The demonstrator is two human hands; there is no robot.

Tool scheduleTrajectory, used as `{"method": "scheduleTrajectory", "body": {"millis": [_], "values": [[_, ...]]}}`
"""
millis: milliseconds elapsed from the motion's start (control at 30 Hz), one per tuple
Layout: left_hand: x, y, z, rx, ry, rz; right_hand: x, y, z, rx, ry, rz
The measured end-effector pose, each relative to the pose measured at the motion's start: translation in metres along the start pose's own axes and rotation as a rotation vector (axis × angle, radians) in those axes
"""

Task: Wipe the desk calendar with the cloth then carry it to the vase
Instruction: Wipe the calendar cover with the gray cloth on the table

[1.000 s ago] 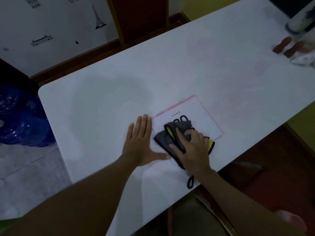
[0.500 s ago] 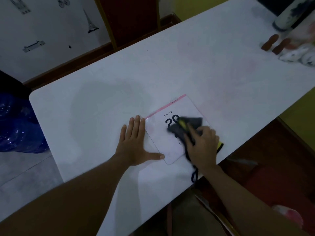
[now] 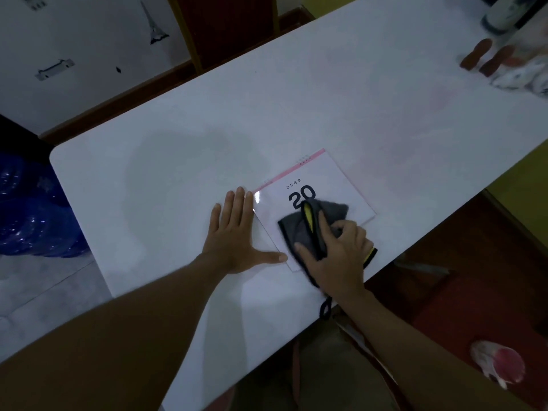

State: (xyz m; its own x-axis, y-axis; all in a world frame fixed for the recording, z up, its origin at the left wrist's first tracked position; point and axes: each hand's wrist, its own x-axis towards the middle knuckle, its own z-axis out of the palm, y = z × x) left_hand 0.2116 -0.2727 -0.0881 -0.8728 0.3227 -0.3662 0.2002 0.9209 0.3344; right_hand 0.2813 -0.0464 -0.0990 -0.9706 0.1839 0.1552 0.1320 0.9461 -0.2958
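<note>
A white desk calendar with a pink top edge and a large "20" lies flat on the white table near its front edge. My right hand presses a grey cloth with yellow trim onto the calendar's lower half. My left hand lies flat with fingers spread on the table, its thumb and fingertips against the calendar's left edge. At the far right corner stands a white vase with dark markings, partly cut off by the frame.
Two brown oblong objects and a white patterned bundle lie near the vase. A dark wooden chair stands behind the table. Blue plastic bottles sit on the floor at left.
My right hand swept the cloth to the right across the calendar, then back toward the left and lower part. My left hand stayed flat at the calendar's left edge.
</note>
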Motion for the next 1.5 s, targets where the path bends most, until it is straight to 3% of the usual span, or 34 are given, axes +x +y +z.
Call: {"method": "scheduleTrajectory", "body": {"millis": [133, 267, 333, 533, 667, 733, 800, 967, 1033, 1167, 1367, 1433, 1500], "values": [[0.001, 0.001, 0.001, -0.004, 0.001, -0.011, -0.003, 0.012, -0.001, 0.003, 0.017, -0.136], [0.001, 0.001, 0.001, -0.012, 0.011, -0.011, 0.042, 0.024, -0.003, -0.002, 0.082, 0.167], [0.001, 0.000, 0.002, -0.012, 0.009, -0.010, 0.043, 0.014, -0.002, -0.025, 0.097, 0.220], [0.001, 0.002, 0.001, -0.003, 0.001, -0.014, 0.006, 0.017, -0.002, -0.074, 0.049, -0.143], [0.001, 0.002, 0.001, -0.005, 0.010, -0.012, 0.066, 0.026, -0.006, -0.051, 0.070, 0.205], [0.001, 0.001, 0.001, 0.005, 0.020, -0.006, 0.080, 0.010, -0.003, -0.070, 0.065, 0.282], [0.000, 0.001, 0.001, 0.020, 0.014, -0.007, 0.070, -0.006, 0.000, -0.080, 0.052, 0.200], [0.001, 0.002, 0.000, 0.014, -0.005, -0.011, 0.036, 0.006, -0.004, -0.039, -0.057, -0.237], [0.000, 0.001, 0.000, 0.013, 0.003, -0.010, 0.051, 0.013, -0.007, -0.051, -0.101, -0.215], [0.001, 0.001, 0.001, 0.028, 0.011, -0.004, 0.074, -0.023, 0.000, -0.065, -0.157, 0.071], [0.000, 0.001, 0.001, 0.024, 0.008, -0.002, 0.035, -0.009, -0.011, -0.021, -0.199, -0.343], [0.000, 0.000, 0.002, 0.015, 0.010, 0.002, 0.050, 0.002, -0.011, -0.062, -0.194, -0.283], [0.000, 0.000, 0.001, 0.018, 0.014, 0.009, 0.074, -0.004, -0.007, -0.051, -0.166, -0.088]]}}
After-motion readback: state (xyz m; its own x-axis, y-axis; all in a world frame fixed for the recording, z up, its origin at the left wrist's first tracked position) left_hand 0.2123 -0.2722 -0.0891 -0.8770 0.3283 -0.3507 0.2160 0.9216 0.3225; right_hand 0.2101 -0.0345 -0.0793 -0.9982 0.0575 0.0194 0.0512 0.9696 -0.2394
